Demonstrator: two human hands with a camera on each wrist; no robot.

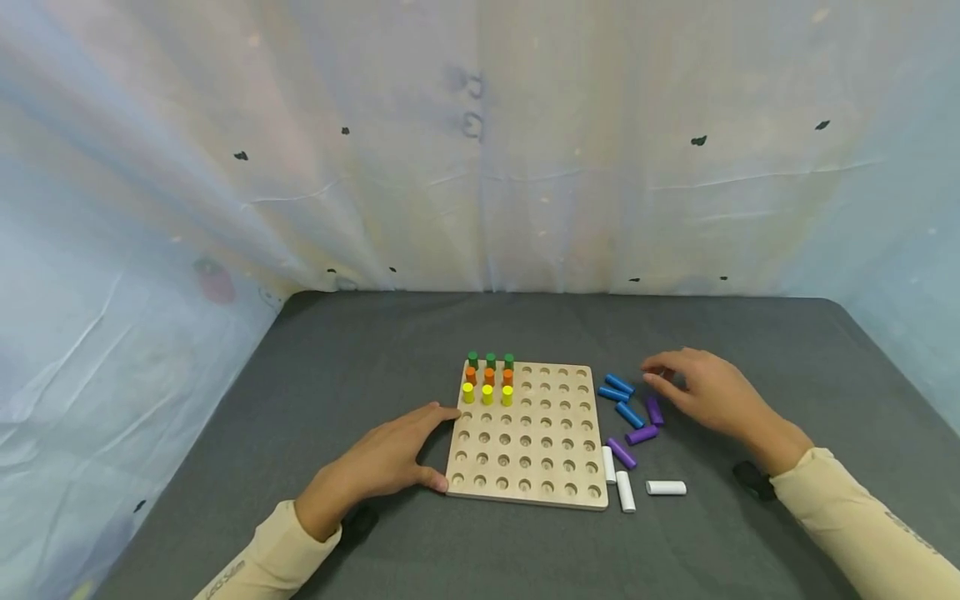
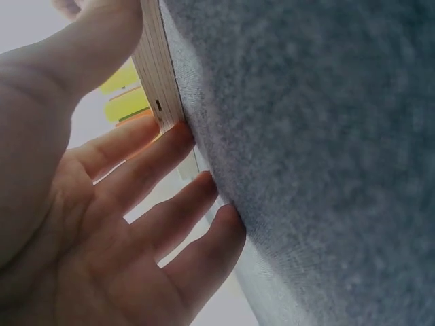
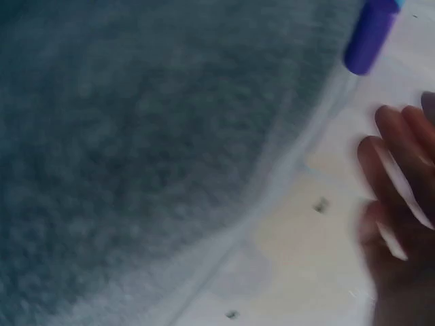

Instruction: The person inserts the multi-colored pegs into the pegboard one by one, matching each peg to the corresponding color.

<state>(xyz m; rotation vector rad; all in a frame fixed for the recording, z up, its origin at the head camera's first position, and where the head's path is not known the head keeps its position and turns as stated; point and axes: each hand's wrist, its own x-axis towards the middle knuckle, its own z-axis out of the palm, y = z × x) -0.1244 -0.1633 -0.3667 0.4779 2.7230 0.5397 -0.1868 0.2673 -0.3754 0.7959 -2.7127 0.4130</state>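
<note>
My left hand [image 1: 390, 454] rests at the left edge of a wooden pegboard [image 1: 536, 495], thumb near its front left corner and index fingertip farther up that side. In the left wrist view its fingers [image 2: 166, 227] are extended, with fingertips at the board's side and the grey cloth. Three green pegs [image 1: 491, 360], three orange pegs [image 1: 489, 377] and three yellow pegs [image 1: 487, 394] stand upright at the board's back left. My right hand [image 1: 708, 392] hovers, fingers loosely bent around nothing, beside loose blue pegs [image 1: 629, 414] and purple pegs [image 1: 655, 410].
Three white pegs [image 1: 665, 487] lie by the board's front right corner, one of them against its side. Grey cloth [image 1: 360, 358] covers the table. Pale curtains [image 1: 555, 208] hang behind the table and along both sides.
</note>
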